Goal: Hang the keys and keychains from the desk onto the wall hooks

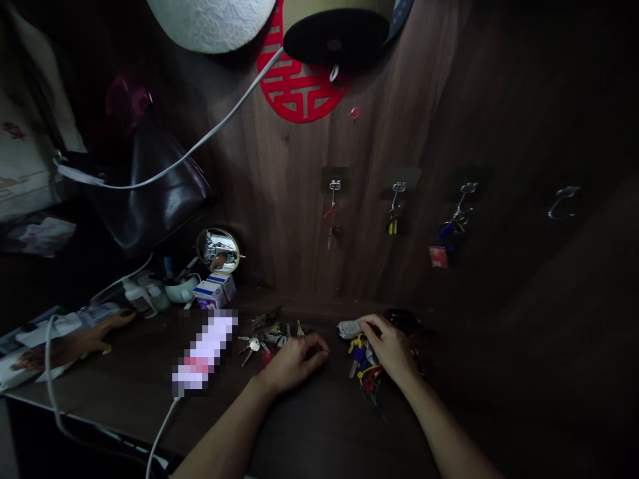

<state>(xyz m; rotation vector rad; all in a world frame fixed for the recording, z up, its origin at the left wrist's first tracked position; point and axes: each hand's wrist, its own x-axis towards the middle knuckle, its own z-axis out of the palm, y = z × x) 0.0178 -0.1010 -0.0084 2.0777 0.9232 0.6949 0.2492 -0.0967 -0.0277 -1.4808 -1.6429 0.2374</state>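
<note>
Coloured keys on the dark tabletop, right of centre! The right hand, finger and thumb nearly together, pinches a grey fob, as far as this dim light shows. Left hand: loosely curled, thumb apart, bare, beside silver keys. Beyond, wall hooks; far left, a round mirror.

Two forearms showed, both bare: the left forearm and the right forearm were uncovered from the wrist to where the view cut them off at its lower edge. Each was slim and smooth in outline, broader below and tapering to a narrow wrist. The left hand and right hand were bare too, with slender, rounded fingers; the nails were too dim to make out.
</note>
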